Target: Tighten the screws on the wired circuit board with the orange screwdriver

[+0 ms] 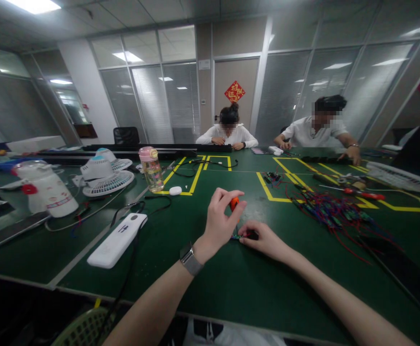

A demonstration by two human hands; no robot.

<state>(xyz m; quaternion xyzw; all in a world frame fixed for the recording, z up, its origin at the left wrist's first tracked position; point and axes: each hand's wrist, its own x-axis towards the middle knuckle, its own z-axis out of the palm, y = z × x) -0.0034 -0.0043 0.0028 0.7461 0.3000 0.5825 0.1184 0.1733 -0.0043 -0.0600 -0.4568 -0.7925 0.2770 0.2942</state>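
Observation:
My left hand point(221, 218), with a watch on its wrist, is closed around an orange-handled tool point(234, 203) held upright over the green table point(231, 283). Just right of it my right hand point(262, 238) lies low on the table, its fingers pinched on a small dark part with wires point(239, 236). The tool's tip points down at that part. What the part is exactly I cannot make out.
A heap of red and blue wired parts point(330, 211) lies to the right with a red screwdriver point(363, 194). A white power bank point(118, 239), a bottle point(151, 169), small fans point(104, 178) and a white jug point(46, 190) sit left. Two people work across the table.

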